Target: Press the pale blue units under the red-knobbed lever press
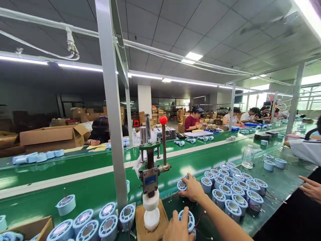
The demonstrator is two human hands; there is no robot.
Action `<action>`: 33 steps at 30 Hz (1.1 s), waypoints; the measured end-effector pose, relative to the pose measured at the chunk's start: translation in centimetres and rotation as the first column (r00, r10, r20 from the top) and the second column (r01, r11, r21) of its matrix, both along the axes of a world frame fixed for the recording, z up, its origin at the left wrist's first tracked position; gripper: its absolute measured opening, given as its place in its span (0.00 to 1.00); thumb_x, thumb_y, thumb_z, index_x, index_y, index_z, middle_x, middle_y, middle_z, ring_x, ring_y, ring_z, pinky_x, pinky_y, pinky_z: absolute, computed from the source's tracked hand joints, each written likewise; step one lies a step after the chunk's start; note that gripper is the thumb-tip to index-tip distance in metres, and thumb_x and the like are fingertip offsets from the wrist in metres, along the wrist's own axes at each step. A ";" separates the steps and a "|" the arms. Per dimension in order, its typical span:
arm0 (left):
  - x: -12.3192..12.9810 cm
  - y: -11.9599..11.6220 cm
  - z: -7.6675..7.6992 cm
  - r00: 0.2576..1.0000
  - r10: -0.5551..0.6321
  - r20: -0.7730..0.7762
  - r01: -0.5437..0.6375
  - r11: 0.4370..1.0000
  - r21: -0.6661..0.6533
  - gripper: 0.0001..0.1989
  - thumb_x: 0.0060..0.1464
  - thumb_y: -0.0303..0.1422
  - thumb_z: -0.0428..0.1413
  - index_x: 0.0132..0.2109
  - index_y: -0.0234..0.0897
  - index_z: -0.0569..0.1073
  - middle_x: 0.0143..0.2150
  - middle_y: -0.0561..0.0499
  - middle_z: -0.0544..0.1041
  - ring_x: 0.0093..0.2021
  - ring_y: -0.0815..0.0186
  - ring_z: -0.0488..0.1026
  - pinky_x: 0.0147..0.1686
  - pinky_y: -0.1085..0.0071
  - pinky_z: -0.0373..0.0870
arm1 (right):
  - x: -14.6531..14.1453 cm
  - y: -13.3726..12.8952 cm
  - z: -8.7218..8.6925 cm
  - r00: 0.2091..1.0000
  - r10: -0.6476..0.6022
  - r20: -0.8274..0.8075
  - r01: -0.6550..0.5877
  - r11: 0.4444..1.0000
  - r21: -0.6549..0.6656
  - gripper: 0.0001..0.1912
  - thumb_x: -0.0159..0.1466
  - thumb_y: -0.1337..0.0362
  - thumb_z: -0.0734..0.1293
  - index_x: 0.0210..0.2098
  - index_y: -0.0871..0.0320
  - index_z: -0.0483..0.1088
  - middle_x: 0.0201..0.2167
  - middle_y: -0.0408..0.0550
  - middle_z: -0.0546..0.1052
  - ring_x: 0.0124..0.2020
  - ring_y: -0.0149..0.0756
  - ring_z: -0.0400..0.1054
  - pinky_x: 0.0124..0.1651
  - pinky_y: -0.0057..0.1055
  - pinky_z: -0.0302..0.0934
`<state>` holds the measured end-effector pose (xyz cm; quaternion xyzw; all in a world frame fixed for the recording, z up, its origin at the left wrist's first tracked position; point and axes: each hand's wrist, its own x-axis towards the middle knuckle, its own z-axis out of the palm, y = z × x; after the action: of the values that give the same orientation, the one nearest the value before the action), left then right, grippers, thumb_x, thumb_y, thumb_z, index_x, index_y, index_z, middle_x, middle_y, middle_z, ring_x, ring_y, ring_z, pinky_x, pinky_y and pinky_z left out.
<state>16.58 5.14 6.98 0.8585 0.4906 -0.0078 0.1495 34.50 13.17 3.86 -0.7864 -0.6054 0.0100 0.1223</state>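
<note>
- Desk (277, 182), grn.
- Lever press (150, 179), red knob (163, 120), brown base (139, 221), ctr.
- Housing grp. (225, 191), blue, in rows, R side.
- R. hand (192, 188): fingers closed round blue housing (181, 185), btwn. press & grp.
- L. hand (178, 228): fingers on 2nd housing (191, 221), just R of base; grip, can't tell.

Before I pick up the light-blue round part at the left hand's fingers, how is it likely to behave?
The light-blue round part should probably keep its shape, as its ribbed ring looks like rigid plastic. It may resist tipping, since it looks short and wide. The red wire beside it, if attached, would likely trail floppily, because it lies loosely curved.
</note>
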 end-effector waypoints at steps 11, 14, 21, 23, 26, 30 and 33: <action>5.5 1.9 -2.9 0.977 0.131 0.168 -0.164 0.966 0.200 0.28 0.58 0.25 0.53 0.65 0.37 0.63 0.61 0.35 0.67 0.59 0.47 0.67 0.53 0.50 0.70 | 2.8 1.1 0.3 0.974 0.127 0.187 -0.098 0.983 -0.156 0.27 0.66 0.52 0.67 0.59 0.59 0.63 0.64 0.54 0.59 0.65 0.50 0.53 0.65 0.56 0.51; 6.9 1.3 -3.5 0.965 0.115 0.237 -0.157 0.974 0.166 0.29 0.58 0.27 0.53 0.66 0.31 0.61 0.63 0.34 0.65 0.62 0.45 0.63 0.56 0.49 0.67 | 3.9 1.4 0.7 0.966 0.173 0.193 -0.128 0.965 -0.227 0.25 0.67 0.54 0.67 0.59 0.59 0.64 0.62 0.54 0.61 0.64 0.49 0.55 0.64 0.54 0.54; 12.1 -0.6 -5.5 0.900 0.247 0.360 -0.224 0.969 -0.104 0.27 0.61 0.23 0.44 0.67 0.31 0.60 0.69 0.36 0.58 0.69 0.48 0.55 0.64 0.49 0.60 | 5.7 0.6 0.0 0.967 0.214 0.136 -0.158 0.929 -0.336 0.27 0.66 0.58 0.68 0.61 0.58 0.63 0.61 0.54 0.64 0.61 0.47 0.60 0.62 0.54 0.57; 13.5 -0.7 -6.0 0.860 0.332 0.388 -0.275 0.941 -0.196 0.29 0.61 0.19 0.39 0.67 0.34 0.61 0.70 0.37 0.57 0.69 0.50 0.54 0.63 0.49 0.60 | 6.4 0.5 -0.2 0.966 0.235 0.110 -0.191 0.931 -0.313 0.31 0.64 0.62 0.69 0.64 0.59 0.60 0.62 0.56 0.63 0.61 0.46 0.62 0.63 0.49 0.58; 15.2 -0.8 -6.5 0.784 0.461 0.416 -0.354 0.882 -0.311 0.33 0.57 0.15 0.37 0.67 0.37 0.60 0.71 0.38 0.55 0.70 0.50 0.51 0.63 0.47 0.60 | 7.1 0.2 0.2 0.959 0.268 0.091 -0.242 0.944 -0.226 0.36 0.64 0.67 0.65 0.68 0.64 0.52 0.64 0.62 0.60 0.63 0.44 0.60 0.65 0.39 0.56; 15.6 -1.5 -6.6 0.674 0.559 0.483 -0.356 0.819 -0.450 0.38 0.54 0.12 0.39 0.69 0.40 0.56 0.73 0.42 0.47 0.72 0.52 0.42 0.69 0.45 0.48 | 5.5 0.8 1.0 0.938 0.336 0.082 -0.326 0.939 -0.112 0.33 0.65 0.62 0.60 0.68 0.64 0.54 0.65 0.59 0.59 0.65 0.42 0.57 0.68 0.36 0.51; 12.1 -2.5 -6.8 0.693 0.479 0.538 -0.237 0.857 -0.458 0.41 0.50 0.15 0.51 0.70 0.39 0.53 0.74 0.42 0.45 0.73 0.50 0.40 0.70 0.48 0.45 | 2.5 2.8 1.1 0.921 0.384 0.063 -0.382 0.923 -0.048 0.32 0.63 0.61 0.60 0.65 0.65 0.59 0.64 0.57 0.62 0.63 0.41 0.60 0.67 0.34 0.51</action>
<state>28.72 2.69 0.16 0.6533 0.5612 0.2244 0.4559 36.95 15.99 5.01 -0.6548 -0.7511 0.0160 0.0826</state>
